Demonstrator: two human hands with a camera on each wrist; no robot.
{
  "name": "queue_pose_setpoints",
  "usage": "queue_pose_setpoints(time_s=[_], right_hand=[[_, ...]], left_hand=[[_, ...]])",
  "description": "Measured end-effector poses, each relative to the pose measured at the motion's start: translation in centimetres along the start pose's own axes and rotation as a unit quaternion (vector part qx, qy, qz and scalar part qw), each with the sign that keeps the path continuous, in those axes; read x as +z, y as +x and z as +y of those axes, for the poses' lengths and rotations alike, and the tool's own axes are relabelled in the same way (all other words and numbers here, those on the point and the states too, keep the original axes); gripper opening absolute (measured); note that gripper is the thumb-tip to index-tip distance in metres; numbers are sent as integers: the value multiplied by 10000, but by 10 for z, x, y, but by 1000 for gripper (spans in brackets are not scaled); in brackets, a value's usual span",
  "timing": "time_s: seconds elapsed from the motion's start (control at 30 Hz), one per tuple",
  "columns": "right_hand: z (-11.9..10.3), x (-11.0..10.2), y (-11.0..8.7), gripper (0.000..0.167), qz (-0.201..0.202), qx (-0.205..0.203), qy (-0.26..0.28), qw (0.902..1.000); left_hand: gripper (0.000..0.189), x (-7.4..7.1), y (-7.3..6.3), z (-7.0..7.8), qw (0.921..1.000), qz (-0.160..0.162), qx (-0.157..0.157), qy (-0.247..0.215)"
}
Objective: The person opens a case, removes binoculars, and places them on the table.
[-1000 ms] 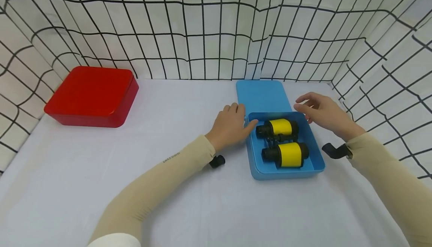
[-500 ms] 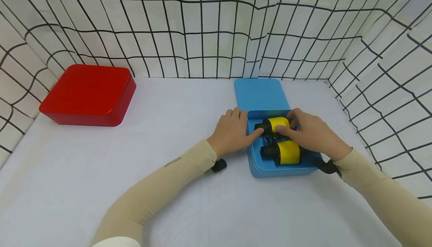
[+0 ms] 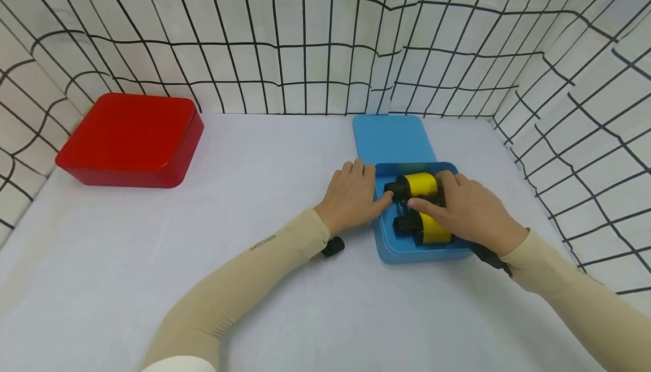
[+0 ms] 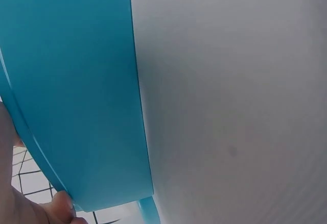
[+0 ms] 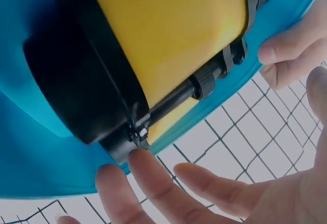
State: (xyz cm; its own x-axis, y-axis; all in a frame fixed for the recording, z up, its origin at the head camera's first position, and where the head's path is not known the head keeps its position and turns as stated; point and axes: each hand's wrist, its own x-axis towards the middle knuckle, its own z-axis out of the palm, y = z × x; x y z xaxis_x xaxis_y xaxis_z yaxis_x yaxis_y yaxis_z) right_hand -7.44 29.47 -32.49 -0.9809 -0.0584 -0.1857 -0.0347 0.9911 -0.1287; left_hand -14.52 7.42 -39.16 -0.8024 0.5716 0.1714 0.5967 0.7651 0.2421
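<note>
Black and yellow binoculars [image 3: 422,184] lie in a blue box [image 3: 424,254] with its lid [image 3: 394,137] behind it. My left hand [image 3: 351,198] holds the box's left wall, thumb over the rim. The left wrist view shows the box's outer side [image 4: 76,96] and fingertips [image 4: 61,206] at its corner. My right hand [image 3: 470,209] is over the binoculars' right end, covering part of them. In the right wrist view its fingers [image 5: 150,175] are spread and fairly straight, one tip at the black hinge end, with the yellow barrel [image 5: 168,30] above them.
A red box [image 3: 132,134] with a flat top stands at the back left of the white table [image 3: 274,304]. Black wire grid panels [image 3: 305,44] rise along the back and both sides. A small black piece [image 3: 333,246] shows below my left wrist.
My right hand has moved left and down from beyond the box's right side onto the binoculars, its thumb now between the two barrels. The left hand stays at the box's left rim.
</note>
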Motion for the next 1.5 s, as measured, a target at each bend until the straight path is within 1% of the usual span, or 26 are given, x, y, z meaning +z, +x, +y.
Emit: queue_pose_setpoints(time_s=[0.1, 0.2, 0.33, 0.43, 0.53, 0.67, 0.73, 0.97, 1.07, 1.27, 1.4, 1.5], right_hand=[[-1, 4, -2, 105, 2, 35, -55, 10000], [-3, 10, -2, 107, 64, 69, -141, 9999], [-5, 21, -2, 106, 354, 115, -423, 9984], [-7, 28, -2, 108, 555, 156, -629, 9964], [-10, 33, -2, 108, 744, 162, -744, 9943], [-12, 39, -2, 106, 989, 63, -831, 9916], [-13, 40, -2, 106, 1058, 38, -858, 9907], [-17, 44, -1, 113, 1283, -43, -1014, 9865], [-16, 46, -1, 111, 1431, -169, -1091, 9835], [-14, 48, -1, 98, 1673, -520, -1110, 9782], [-13, 48, 0, 91, 1758, -616, -1160, 9756], [-13, 49, 1, 89, 1748, -618, -1175, 9756]], left_hand=[[48, 1, 1, -1, 10000, -13, -54, 27], [48, 2, 1, -2, 10000, -1, -72, 24], [48, 4, 0, -2, 9999, 99, -19, -2], [47, 4, 0, -1, 9999, 129, 6, -47], [45, 5, 0, 0, 9999, 51, -7, -127], [43, 4, 1, 1, 9998, -34, -58, -204], [42, 4, 2, 2, 9998, -34, -74, -203], [39, 5, 3, 2, 9998, 35, -77, -192], [39, 6, 3, 2, 9996, 23, -89, -282], [38, 6, 2, 2, 9993, 30, -81, -377], [36, 6, 1, 1, 9991, 69, -78, -421], [37, 6, 2, 0, 9990, 76, -81, -439]])
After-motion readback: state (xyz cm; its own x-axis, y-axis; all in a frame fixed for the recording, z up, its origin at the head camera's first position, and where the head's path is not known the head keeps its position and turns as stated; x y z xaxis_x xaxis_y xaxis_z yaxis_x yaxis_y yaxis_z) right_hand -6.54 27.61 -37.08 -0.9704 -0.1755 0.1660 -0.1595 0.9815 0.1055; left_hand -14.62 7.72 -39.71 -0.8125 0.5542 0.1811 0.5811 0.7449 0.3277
